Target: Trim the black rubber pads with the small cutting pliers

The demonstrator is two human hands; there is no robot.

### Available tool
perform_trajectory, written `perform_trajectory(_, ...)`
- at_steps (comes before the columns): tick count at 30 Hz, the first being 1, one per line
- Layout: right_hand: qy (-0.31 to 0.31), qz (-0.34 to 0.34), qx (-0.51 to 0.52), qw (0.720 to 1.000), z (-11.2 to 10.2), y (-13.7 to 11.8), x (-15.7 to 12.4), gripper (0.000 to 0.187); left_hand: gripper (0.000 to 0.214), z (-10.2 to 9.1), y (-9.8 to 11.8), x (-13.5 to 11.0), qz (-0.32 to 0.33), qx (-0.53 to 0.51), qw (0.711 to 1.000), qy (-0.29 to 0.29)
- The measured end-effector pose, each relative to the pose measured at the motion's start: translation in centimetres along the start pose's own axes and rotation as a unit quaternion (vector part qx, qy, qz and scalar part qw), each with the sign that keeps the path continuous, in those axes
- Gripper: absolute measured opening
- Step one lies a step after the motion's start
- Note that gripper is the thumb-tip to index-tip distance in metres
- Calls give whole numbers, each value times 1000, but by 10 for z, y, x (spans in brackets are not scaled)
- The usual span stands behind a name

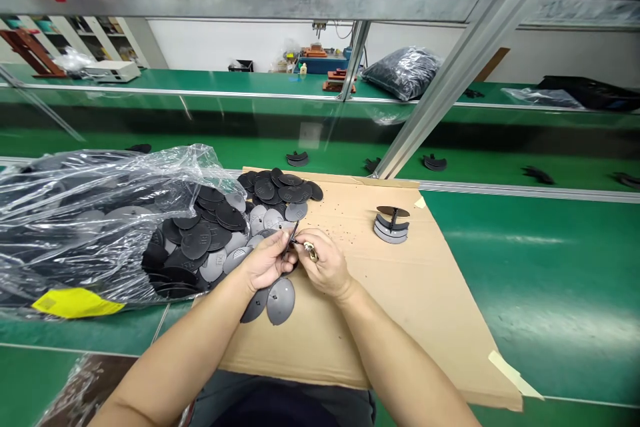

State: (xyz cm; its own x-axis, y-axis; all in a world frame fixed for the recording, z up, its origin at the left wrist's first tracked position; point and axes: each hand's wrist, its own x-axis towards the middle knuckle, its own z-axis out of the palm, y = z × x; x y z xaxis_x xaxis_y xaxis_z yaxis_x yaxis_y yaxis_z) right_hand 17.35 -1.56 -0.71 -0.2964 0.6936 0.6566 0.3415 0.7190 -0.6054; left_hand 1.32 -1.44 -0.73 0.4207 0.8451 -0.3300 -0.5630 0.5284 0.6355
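Observation:
My left hand (269, 262) is closed around a dark oval plastic disc (291, 238), held tilted nearly edge-on. Against its edge, my right hand (326, 265) grips a small tool with a brass-coloured end (311, 251); its kind is mostly hidden by my fingers. Below my left hand, a grey oval disc (281, 301) and a darker one (255, 307) lie on the cardboard sheet (400, 307). A pile of black and grey discs (200, 240) spreads left of my hands, partly inside a clear plastic bag (100, 213). Another heap of black discs (280, 188) sits beyond them.
On the cardboard's right stands a stack of curved grey and black parts (391, 227) with a disc on top. Dark crumbs are scattered on the sheet. Behind runs a green belt (340, 153) carrying curved black parts (434, 162). A metal post (450, 80) slants up at right.

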Motion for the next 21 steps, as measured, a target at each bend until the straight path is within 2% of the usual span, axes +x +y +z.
perform_trajectory(5, 17, 6, 3, 1000, 2, 0, -2, 22, 43, 3, -1, -2, 9, 4, 1000, 0)
perform_trajectory(9, 24, 21, 16, 999, 5, -3, 1, 16, 41, 3, -2, -1, 12, 1, 1000, 23)
perform_trajectory(12, 49, 73, 37, 995, 6, 1, 4, 12, 36, 6, 2, 3, 39, 0, 997, 67)
perform_trajectory(15, 142, 172, 49, 974, 1, 19, 5, 16, 38, 10, 19, 18, 108, 26, 987, 116)
perform_trajectory(18, 247, 278, 58, 926, -6, 44, 6, 25, 44, 9, 54, 51, 221, 77, 951, 201)
perform_trajectory(20, 288, 311, 68, 903, -10, 58, 7, 30, 46, 2, 85, 78, 292, 147, 904, 274)
perform_trajectory(21, 295, 315, 74, 899, -10, 62, 7, 31, 44, -2, 101, 92, 318, 206, 869, 317)
